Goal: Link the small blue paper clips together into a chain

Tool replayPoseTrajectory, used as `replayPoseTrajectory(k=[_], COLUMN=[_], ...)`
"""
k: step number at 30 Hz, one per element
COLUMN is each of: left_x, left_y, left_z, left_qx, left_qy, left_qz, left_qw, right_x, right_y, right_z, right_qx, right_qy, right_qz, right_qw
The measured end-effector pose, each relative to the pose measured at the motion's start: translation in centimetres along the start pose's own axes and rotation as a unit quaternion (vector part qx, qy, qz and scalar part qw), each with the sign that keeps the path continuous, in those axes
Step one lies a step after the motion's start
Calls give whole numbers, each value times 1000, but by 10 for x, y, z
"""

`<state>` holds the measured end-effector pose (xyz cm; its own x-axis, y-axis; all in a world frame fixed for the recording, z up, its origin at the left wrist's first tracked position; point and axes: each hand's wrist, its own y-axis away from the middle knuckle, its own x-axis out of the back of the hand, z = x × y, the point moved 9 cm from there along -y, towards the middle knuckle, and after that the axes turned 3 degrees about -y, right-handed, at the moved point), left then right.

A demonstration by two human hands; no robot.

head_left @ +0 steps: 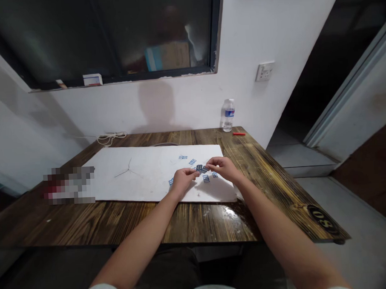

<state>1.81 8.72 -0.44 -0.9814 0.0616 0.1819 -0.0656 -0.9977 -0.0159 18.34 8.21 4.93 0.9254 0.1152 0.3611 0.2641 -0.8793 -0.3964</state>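
Note:
My left hand and my right hand meet above the right part of a white board. Between their fingertips is a small dark piece with slot-like bars; whether it is one piece or two joined ones I cannot tell. The fingers of both hands are closed in a pinch on it. Around them on the board lie several small blue-edged rectangles with bars, among them one below the fingers and one farther back. They are too small to name.
Thin dark strands lie on the board's left half. On the wooden table stand a water bottle and, beside it, a red stick-like item. A coiled white cord rests at the back left. A pixelated patch hides the board's left end.

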Motion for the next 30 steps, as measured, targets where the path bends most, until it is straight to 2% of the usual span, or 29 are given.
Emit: replayPoseTrajectory(k=[8,13,20,26,30], left_x=[-6,-6,-8,-8,-7], left_y=[1,3,5,5,5], left_z=[3,6,10,9,12], left_qx=[-19,-17,-27,-29,-32], left_qy=[-47,-39,-19,-18,-15], left_qz=[-37,-31,-32,-31,-34], left_qw=[998,999,999,999,999], right_x=[1,1,0,-1,-2], right_y=[1,2,5,9,7], right_z=[-5,-9,-2,-6,0], right_qx=[57,85,62,61,53], right_qy=[52,64,58,45,-8], right_qz=[46,71,121,146,149], right_qw=[996,992,989,986,987])
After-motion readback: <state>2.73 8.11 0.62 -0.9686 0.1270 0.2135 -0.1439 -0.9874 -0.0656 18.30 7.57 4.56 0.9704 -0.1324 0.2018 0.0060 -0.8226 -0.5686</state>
